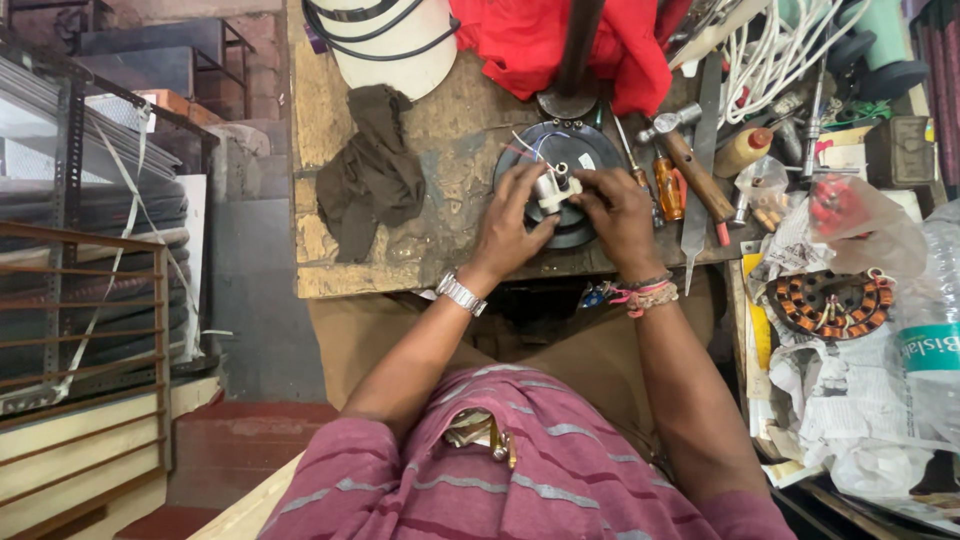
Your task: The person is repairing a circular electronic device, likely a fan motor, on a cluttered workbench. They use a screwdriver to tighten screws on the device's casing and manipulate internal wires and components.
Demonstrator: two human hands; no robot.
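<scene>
Both hands (565, 205) grip white part (556, 190) (clear bottle (935, 330) far rt).

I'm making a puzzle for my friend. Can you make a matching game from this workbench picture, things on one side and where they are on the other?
Things:
1. dark rag
2. red cloth
3. copper coil ring
4. small white part

Places:
A. on newspaper at the right
B. between the left hand and right hand
C. left part of the bench
D. top, far edge of the bench

Pairs: 1-C, 2-D, 3-A, 4-B
</scene>
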